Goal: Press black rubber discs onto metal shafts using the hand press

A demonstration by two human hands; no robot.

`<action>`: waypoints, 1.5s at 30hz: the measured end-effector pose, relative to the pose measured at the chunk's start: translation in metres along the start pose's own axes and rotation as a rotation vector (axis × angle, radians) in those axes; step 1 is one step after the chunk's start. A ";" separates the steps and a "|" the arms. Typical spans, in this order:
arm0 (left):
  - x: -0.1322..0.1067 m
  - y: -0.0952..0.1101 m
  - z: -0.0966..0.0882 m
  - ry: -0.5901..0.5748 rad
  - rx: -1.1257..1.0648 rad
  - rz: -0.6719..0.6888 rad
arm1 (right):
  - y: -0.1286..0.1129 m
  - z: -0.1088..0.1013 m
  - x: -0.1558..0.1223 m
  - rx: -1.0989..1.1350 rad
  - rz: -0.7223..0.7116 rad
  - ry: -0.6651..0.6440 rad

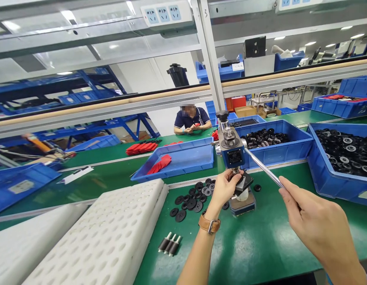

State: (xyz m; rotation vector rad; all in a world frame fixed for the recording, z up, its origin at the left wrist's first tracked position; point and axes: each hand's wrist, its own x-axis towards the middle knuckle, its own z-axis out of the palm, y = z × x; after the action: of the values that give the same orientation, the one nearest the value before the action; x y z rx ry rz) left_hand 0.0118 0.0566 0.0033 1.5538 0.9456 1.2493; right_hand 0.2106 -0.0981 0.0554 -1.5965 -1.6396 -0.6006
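A small hand press (232,152) with a blue-grey body stands on the green bench. My right hand (315,219) is closed round the end of its metal lever (265,168), which slopes down toward me. Under the ram, my left hand (225,188) pinches a small black round part (238,177) just above the press's dark plate; the fingers hide much of it. Left of the press lie several black plastic discs (191,204), and a single black disc (257,188) lies to its right. Three dark rollers with white shaft ends (169,244) rest nearer to me.
White foam trays with round holes (103,233) fill the left side. Behind the press stand a blue bin of black and metal parts (278,146) and a blue tray (189,156) with red pieces. Another blue bin (334,180) holds black rings at right. A person (192,118) sits across the bench.
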 end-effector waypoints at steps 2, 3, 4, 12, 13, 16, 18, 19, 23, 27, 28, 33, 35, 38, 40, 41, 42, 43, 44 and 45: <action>0.000 -0.001 0.000 0.003 0.004 -0.001 | 0.000 0.001 -0.002 0.018 0.000 -0.011; 0.000 -0.001 0.000 0.005 0.007 -0.002 | -0.001 0.001 -0.002 0.027 -0.004 -0.014; 0.000 -0.001 -0.001 0.006 0.010 -0.004 | -0.001 0.002 -0.003 0.036 -0.006 -0.009; 0.000 0.002 0.000 0.007 0.001 -0.003 | 0.001 0.011 -0.010 0.091 -0.014 0.019; 0.000 0.002 0.001 0.010 -0.003 0.000 | 0.002 0.010 -0.009 0.089 -0.007 -0.014; 0.001 0.002 0.002 0.011 -0.012 0.012 | 0.002 0.006 -0.006 0.050 0.003 -0.070; 0.001 0.001 0.002 0.010 -0.009 0.015 | 0.002 0.007 -0.006 0.032 0.001 -0.041; 0.001 0.001 0.002 0.010 -0.005 0.015 | 0.002 0.008 -0.007 0.038 -0.002 -0.017; 0.000 0.001 0.001 0.008 0.014 0.014 | 0.001 0.015 -0.012 0.108 -0.023 0.057; -0.001 0.002 0.000 0.002 0.019 0.010 | 0.001 0.020 -0.014 0.132 -0.049 0.094; -0.001 0.001 0.000 -0.001 0.016 0.009 | 0.001 0.022 -0.015 0.129 -0.050 0.103; 0.000 -0.002 0.001 0.001 -0.004 0.004 | 0.002 0.042 -0.026 0.172 -0.036 0.202; 0.000 -0.002 0.002 0.007 -0.008 0.008 | 0.003 0.044 -0.028 0.208 -0.016 0.164; 0.001 -0.002 0.002 0.009 -0.007 0.018 | 0.005 0.039 -0.026 0.208 0.025 0.100; 0.001 -0.002 0.002 0.007 -0.004 0.024 | 0.006 0.033 -0.022 0.168 0.054 0.028; 0.001 -0.002 0.002 0.007 -0.003 0.026 | 0.006 0.030 -0.020 0.137 0.061 -0.028; 0.001 -0.002 0.002 0.007 -0.001 0.026 | 0.007 0.028 -0.017 0.102 0.057 -0.086; 0.001 -0.002 0.002 0.007 0.001 0.026 | 0.007 0.027 -0.016 0.064 0.045 -0.139; 0.001 -0.002 0.001 0.007 0.003 0.024 | 0.007 0.026 -0.014 0.024 0.029 -0.176; 0.001 -0.003 0.001 0.006 0.005 0.023 | 0.007 0.026 -0.014 -0.016 0.018 -0.198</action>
State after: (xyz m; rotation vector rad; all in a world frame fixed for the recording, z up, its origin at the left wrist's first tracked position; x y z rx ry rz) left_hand 0.0129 0.0578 0.0009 1.5698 0.9381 1.2687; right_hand 0.2112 -0.0853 0.0277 -1.7259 -1.7651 -0.4588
